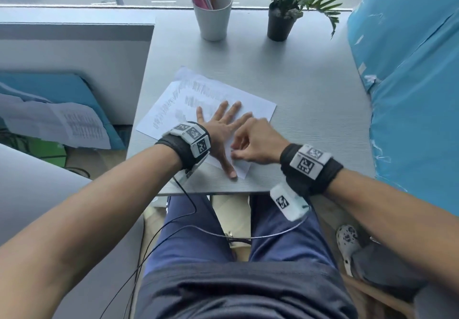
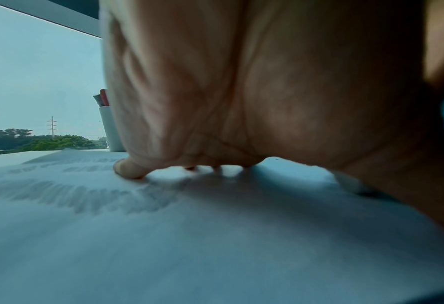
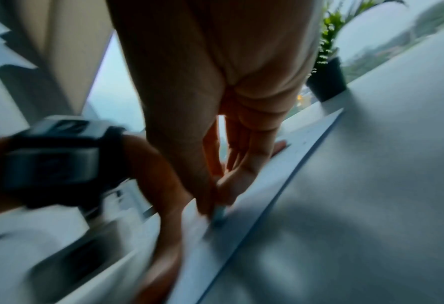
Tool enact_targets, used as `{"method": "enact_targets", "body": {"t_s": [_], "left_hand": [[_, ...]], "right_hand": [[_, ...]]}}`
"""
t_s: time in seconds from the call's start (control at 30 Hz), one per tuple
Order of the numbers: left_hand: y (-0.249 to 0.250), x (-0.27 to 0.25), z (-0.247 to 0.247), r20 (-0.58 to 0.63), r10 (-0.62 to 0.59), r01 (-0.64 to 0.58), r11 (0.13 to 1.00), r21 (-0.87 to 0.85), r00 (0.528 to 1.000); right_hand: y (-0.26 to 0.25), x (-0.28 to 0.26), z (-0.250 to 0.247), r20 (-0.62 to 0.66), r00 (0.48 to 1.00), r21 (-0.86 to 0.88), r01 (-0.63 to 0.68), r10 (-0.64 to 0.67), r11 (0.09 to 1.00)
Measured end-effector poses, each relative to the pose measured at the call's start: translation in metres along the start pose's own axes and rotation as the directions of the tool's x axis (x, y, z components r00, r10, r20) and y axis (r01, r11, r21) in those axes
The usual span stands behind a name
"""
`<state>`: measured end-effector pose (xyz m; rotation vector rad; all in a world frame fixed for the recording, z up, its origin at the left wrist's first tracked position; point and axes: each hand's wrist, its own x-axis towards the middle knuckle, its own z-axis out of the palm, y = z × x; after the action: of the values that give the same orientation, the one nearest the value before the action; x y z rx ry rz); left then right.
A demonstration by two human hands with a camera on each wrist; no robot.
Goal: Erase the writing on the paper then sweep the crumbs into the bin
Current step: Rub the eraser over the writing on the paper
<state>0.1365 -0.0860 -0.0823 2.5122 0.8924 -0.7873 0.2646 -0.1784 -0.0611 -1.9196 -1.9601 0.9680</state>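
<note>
A white sheet of paper (image 1: 250, 104) lies slanted on the grey table (image 1: 310, 82), with blurred grey writing (image 1: 196, 90) across its far half. My left hand (image 1: 221, 122) lies flat on the sheet with fingers spread and presses it down; the palm (image 2: 241, 102) fills the left wrist view above the paper (image 2: 163, 246). My right hand (image 1: 237, 151) is beside the left thumb, near the sheet's near corner. Its fingertips pinch a small pale blue eraser (image 3: 219, 214) against the paper (image 3: 267, 185). The right wrist view is blurred by motion. No crumbs can be made out.
A white cup of pens (image 1: 214, 17) and a potted plant (image 1: 282, 20) stand at the table's far end by the window. A blue wrapped bulk (image 1: 409, 95) borders the right side, a grey partition (image 1: 74, 52) the left. The table's near edge (image 1: 223, 192) runs just behind my wrists.
</note>
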Motion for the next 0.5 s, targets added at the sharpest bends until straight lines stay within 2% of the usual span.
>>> {"method": "enact_targets", "body": {"t_s": [0.07,0.13,0.2,0.27,0.3,0.33,0.43,0.5], "left_hand": [[0.0,-0.001,-0.002,0.003,0.001,-0.001,1.0,-0.013,1.0],[0.0,-0.005,-0.004,0.006,-0.001,0.001,1.0,-0.022,1.0],[0.001,-0.004,-0.003,0.01,-0.006,0.006,1.0,-0.02,1.0],[0.003,-0.001,-0.001,0.008,-0.01,0.009,1.0,0.011,1.0],[0.002,0.0,-0.001,0.006,-0.01,0.01,1.0,0.017,1.0],[0.001,0.0,-0.002,0.004,-0.009,0.009,1.0,0.006,1.0],[-0.001,-0.002,-0.003,0.0,0.002,-0.002,1.0,-0.021,1.0],[-0.001,-0.002,-0.001,0.002,0.002,-0.002,1.0,-0.026,1.0]], "right_hand": [[0.014,0.018,-0.021,-0.127,0.986,0.026,-0.109,0.112,0.994],[0.023,0.03,-0.036,-0.267,0.947,0.058,-0.168,0.177,0.984],[0.013,0.022,-0.02,-0.233,0.966,0.041,-0.107,0.114,0.993],[-0.005,0.0,0.005,-0.074,0.997,0.0,-0.018,0.018,1.0],[-0.005,-0.004,0.007,-0.023,1.0,-0.001,-0.009,0.009,1.0],[-0.001,0.0,-0.001,-0.028,0.999,-0.002,-0.034,0.034,0.999],[0.023,0.026,-0.034,-0.243,0.956,0.079,-0.151,0.166,0.985],[0.02,0.023,-0.025,-0.257,0.954,0.069,-0.14,0.153,0.988]]}}
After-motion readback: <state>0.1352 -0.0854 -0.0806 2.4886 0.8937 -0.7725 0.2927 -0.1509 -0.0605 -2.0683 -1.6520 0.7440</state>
